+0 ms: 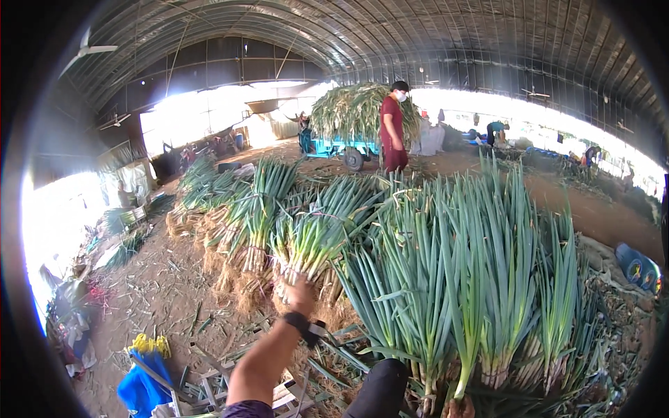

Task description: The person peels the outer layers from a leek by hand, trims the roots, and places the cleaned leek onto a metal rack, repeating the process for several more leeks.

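My left hand, at the end of a forearm with a dark wristband, reaches to the pale root ends of a tied bundle of green onions. Its fingers are blurred against the stalks, so I cannot tell whether they grip. At the lower edge only part of my right hand shows, closed round the white base of a long green onion. Behind that stalk a dense stand of tall green onions rises on the right. More bundles lean at the far left, roots toward me.
A blue bag with yellow ties lies at lower left beside wooden slats. My dark-clothed knee is between my arms. Farther off, a masked person in dark red stands by a loaded blue cart. Leaf scraps litter the ground.
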Motion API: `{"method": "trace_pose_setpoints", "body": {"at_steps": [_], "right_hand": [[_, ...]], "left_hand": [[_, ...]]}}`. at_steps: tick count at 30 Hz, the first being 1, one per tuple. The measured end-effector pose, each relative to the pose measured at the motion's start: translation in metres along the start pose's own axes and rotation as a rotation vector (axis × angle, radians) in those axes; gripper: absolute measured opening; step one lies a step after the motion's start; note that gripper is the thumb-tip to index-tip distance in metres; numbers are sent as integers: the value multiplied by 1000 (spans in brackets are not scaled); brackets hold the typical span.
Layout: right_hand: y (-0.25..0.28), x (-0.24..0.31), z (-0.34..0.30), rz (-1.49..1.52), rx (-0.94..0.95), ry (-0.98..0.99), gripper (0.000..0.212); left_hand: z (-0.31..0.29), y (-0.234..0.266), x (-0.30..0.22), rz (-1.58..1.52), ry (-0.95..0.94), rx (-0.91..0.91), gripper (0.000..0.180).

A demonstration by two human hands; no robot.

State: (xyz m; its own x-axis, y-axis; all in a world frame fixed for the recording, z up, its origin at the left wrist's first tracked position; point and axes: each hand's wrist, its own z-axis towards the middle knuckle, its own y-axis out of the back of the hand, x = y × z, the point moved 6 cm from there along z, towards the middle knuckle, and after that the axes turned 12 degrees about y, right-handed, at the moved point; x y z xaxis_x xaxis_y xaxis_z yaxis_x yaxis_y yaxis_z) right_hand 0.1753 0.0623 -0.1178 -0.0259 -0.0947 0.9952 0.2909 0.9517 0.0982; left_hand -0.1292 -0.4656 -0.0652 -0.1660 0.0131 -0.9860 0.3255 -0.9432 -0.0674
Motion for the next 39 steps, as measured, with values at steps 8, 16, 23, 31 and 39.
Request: {"method": "trace_pose_setpoints", "body": {"at_steps": [8, 16, 23, 31, 39], "right_hand": [[9, -34, 6, -187, 49, 288, 66], [21, 40, -6, -529, -156, 470, 23], [13, -1, -8, 44, -109, 120, 38], [3, 91, 22, 73, -170, 397, 10], [38, 140, 2, 369, -336, 596, 9]], "left_hand": [[62, 191, -22, 659, -15, -415, 66], [-28, 68, -19, -342, 438, -391, 74], [-51, -6, -60, -323, 472, 58, 30], [-306, -329, -100, -300, 692, 1086, 34], [-320, -395, -122, -598, 819, 1040, 28]]}}
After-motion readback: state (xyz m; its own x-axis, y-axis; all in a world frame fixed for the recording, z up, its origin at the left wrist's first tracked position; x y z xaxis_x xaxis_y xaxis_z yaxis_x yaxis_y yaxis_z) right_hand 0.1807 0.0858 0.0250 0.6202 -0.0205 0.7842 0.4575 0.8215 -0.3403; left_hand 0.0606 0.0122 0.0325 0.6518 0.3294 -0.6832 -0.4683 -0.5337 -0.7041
